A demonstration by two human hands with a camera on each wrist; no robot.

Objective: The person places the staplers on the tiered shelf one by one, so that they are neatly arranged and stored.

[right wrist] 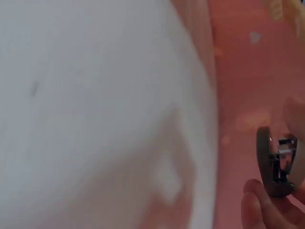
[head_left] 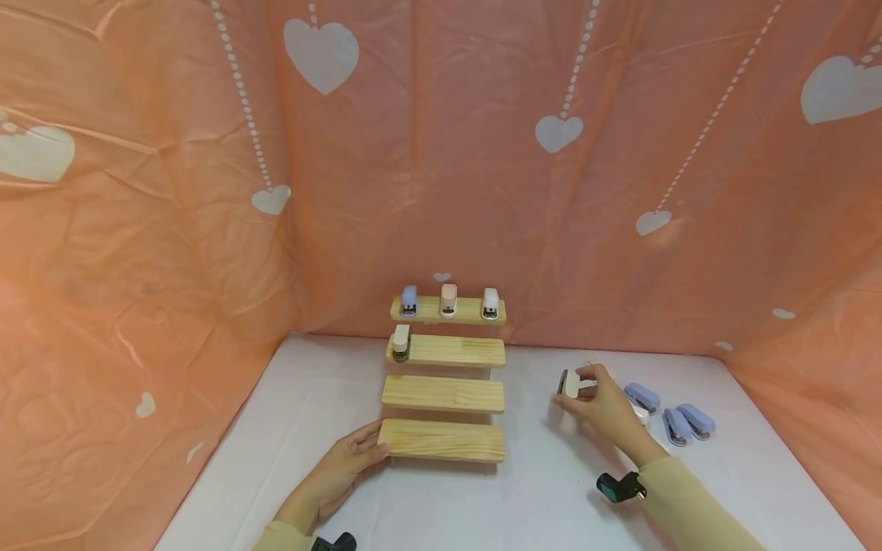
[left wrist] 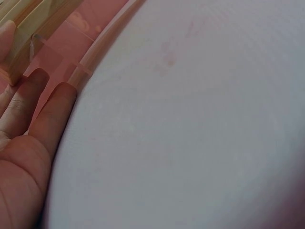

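Observation:
My right hand [head_left: 606, 409] holds a small cream stapler [head_left: 570, 384] above the table, right of a four-step wooden display rack [head_left: 443, 394]. In the right wrist view, the stapler's grey base [right wrist: 263, 157] and metal inside face the camera, near my fingertips [right wrist: 252, 205]. My left hand [head_left: 342, 468] grips the left end of the rack's lowest board [head_left: 444, 441], thumb at the front and other fingers behind. Across the top board stand a purple stapler [head_left: 409, 300], a pink stapler [head_left: 449, 300] and a white stapler [head_left: 490, 303]. Another cream stapler [head_left: 401, 342] sits at the second board's left end.
Several purple staplers, one of them a closed stapler [head_left: 697, 421], lie on the white table [head_left: 537, 497] right of my right hand. A white stapler [head_left: 642, 415] is partly hidden by that hand. An orange curtain with hearts [head_left: 482, 191] encloses the table's back and sides.

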